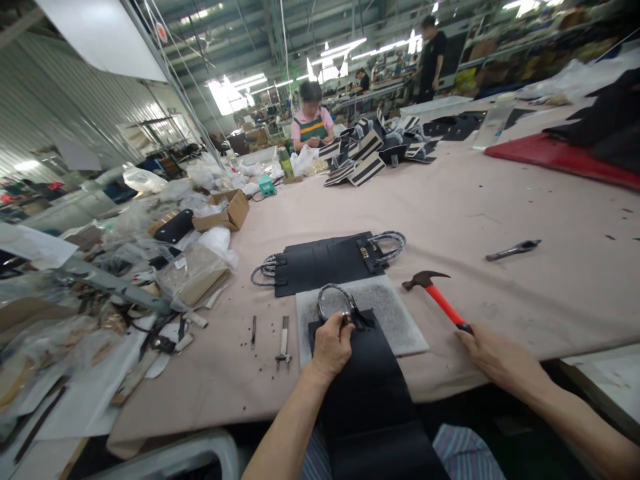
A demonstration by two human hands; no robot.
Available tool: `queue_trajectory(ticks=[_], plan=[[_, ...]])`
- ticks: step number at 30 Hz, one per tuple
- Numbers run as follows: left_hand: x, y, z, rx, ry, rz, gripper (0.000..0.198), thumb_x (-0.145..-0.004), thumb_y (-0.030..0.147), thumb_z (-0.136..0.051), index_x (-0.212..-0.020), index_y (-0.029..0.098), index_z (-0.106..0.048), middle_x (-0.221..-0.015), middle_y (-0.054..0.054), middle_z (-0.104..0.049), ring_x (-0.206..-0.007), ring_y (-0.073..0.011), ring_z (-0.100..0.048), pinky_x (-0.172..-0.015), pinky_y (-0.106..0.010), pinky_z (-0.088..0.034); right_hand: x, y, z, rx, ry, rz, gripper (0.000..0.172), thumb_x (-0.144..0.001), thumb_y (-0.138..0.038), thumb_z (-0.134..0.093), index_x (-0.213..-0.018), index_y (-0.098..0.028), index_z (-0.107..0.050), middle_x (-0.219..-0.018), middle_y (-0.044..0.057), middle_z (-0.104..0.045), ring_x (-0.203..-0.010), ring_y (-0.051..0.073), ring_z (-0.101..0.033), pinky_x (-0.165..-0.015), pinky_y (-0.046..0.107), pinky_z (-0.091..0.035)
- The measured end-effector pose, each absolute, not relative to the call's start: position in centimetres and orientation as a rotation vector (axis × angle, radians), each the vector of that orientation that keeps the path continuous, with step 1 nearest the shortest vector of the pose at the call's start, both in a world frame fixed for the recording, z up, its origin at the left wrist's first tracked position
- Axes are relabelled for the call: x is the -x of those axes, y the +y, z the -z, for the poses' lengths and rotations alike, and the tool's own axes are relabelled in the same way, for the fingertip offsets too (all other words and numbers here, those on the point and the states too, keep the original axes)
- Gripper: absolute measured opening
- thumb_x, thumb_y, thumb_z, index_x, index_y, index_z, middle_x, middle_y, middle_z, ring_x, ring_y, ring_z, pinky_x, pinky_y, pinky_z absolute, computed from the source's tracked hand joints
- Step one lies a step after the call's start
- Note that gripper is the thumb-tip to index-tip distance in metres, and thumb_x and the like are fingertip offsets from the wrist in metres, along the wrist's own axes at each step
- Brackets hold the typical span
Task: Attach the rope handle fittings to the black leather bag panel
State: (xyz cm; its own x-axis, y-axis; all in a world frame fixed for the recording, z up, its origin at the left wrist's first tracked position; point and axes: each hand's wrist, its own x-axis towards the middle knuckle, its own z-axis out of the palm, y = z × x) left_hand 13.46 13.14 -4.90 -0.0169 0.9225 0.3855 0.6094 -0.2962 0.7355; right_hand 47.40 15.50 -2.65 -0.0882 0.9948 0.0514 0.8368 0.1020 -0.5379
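Note:
My left hand (333,343) is closed in a pinch over the top of a black bag panel (367,373), beside the base of its wrapped loop handle (334,291). A small shiny bit shows at the fingertips, too small to name. The panel's upper end rests on a white slab (400,320), and its lower part hangs over the table edge onto my lap. In my right hand (493,353) is the end of the grip of a claw hammer (445,303), its head just right of the slab. Behind the slab lies another black bag piece (325,263) with two wrapped handles.
Left of the slab lie a thin punch (254,332) and a metal tool with prongs (284,343). Pliers-like tool (514,250) lies at right. Plastic bags and a cardboard box (223,210) crowd the left. Across the table a person (313,123) works beside striped pieces (367,157).

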Motion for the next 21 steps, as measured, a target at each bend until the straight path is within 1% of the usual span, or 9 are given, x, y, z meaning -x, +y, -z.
queue_trajectory(ticks=[2, 3, 4, 7, 10, 12, 14, 18, 21], plan=[[-13.3, 13.1, 4.3, -1.889, 1.565, -1.195, 0.02, -0.095, 0.017, -0.058, -0.113, 0.022, -0.065, -0.097, -0.005, -0.075, -0.089, -0.0199, -0.074, -0.085, -0.031, -0.059, -45.9, 15.4, 2.4, 1.757, -2.122, -0.22, 0.029, -0.099, -0.04, -0.044, -0.097, -0.018, -0.063, -0.101, 0.022, -0.07, -0.084, 0.036, -0.069, -0.07, 0.05, -0.053], [-13.2, 13.2, 4.0, -1.875, 1.553, -1.179, 0.019, -0.095, 0.019, -0.058, -0.112, 0.021, -0.066, -0.097, -0.005, -0.075, -0.089, -0.0198, -0.073, -0.085, -0.031, -0.059, -44.4, 15.3, 2.2, 1.693, -2.2, -0.098, 0.03, -0.098, -0.036, -0.046, -0.111, -0.015, -0.063, -0.119, 0.024, -0.067, -0.1, 0.039, -0.067, -0.082, 0.054, -0.053], [-13.2, 13.2, 3.8, -1.862, 1.548, -1.165, 0.016, -0.096, 0.019, -0.058, -0.109, 0.021, -0.066, -0.096, -0.005, -0.074, -0.089, -0.0198, -0.073, -0.084, -0.031, -0.058, -42.7, 15.2, 2.0, 1.601, -2.248, -0.038, 0.034, -0.098, -0.033, -0.047, -0.123, -0.015, -0.061, -0.133, 0.024, -0.062, -0.113, 0.039, -0.063, -0.092, 0.056, -0.051], [-13.0, 13.4, 3.4, -1.831, 1.557, -1.132, 0.012, -0.094, 0.019, -0.058, -0.1, 0.02, -0.068, -0.092, -0.006, -0.075, -0.087, -0.0198, -0.072, -0.082, -0.031, -0.057, -36.6, 14.9, 2.7, 1.348, -2.36, -0.176, 0.048, -0.096, -0.035, -0.056, -0.141, -0.018, -0.054, -0.149, 0.018, -0.053, -0.136, 0.035, -0.051, -0.109, 0.054, -0.045], [-13.2, 13.5, 3.6, -1.723, 1.567, -1.176, 0.012, -0.093, 0.021, -0.058, -0.097, 0.019, -0.069, -0.092, -0.006, -0.076, -0.087, -0.0193, -0.073, -0.083, -0.03, -0.057, -32.3, 14.4, 4.9, 1.383, -2.408, -0.231, 0.063, -0.092, -0.036, -0.061, -0.151, -0.02, -0.046, -0.156, 0.016, -0.047, -0.144, 0.038, -0.042, -0.117, 0.061, -0.035], [-13.5, 13.4, 3.7, -1.54, 1.605, -1.317, 0.016, -0.096, 0.026, -0.054, -0.095, 0.019, -0.069, -0.088, -0.005, -0.076, -0.082, -0.0186, -0.073, -0.078, -0.03, -0.058, -31.3, 14.1, 6.1, 1.429, -2.416, -0.235, 0.069, -0.093, -0.037, -0.06, -0.157, -0.02, -0.039, -0.161, 0.014, -0.042, -0.148, 0.038, -0.036, -0.12, 0.063, -0.028], [-14.0, 13.3, 3.1, -1.465, 1.597, -1.411, 0.02, -0.097, 0.032, -0.053, -0.092, 0.02, -0.068, -0.085, -0.005, -0.076, -0.079, -0.0182, -0.073, -0.075, -0.029, -0.059, -31.3, 13.9, 6.9, 1.44, -2.427, -0.241, 0.07, -0.095, -0.038, -0.058, -0.159, -0.021, -0.036, -0.163, 0.011, -0.039, -0.15, 0.036, -0.033, -0.122, 0.061, -0.026], [-13.9, 13.8, 0.4, -1.571, 1.48, -1.42, 0.017, -0.095, 0.036, -0.061, -0.094, 0.02, -0.069, -0.09, -0.006, -0.076, -0.087, -0.0186, -0.074, -0.084, -0.031, -0.059, -32.0, 14.0, 7.0, 1.45, -2.443, -0.26, 0.07, -0.095, -0.04, -0.057, -0.159, -0.023, -0.035, -0.165, 0.009, -0.037, -0.152, 0.034, -0.031, -0.123, 0.06, -0.024], [-10.9, 14.2, -1.1, -1.197, 1.63, -1.566, 0.026, -0.096, 0.043, -0.059, -0.097, 0.018, -0.065, -0.086, -0.004, -0.073, -0.073, -0.0174, -0.073, -0.072, -0.03, -0.061, -32.0, 14.1, 6.9, 1.454, -2.431, -0.263, 0.069, -0.096, -0.041, -0.055, -0.159, -0.022, -0.035, -0.164, 0.009, -0.037, -0.151, 0.034, -0.031, -0.123, 0.059, -0.024]])
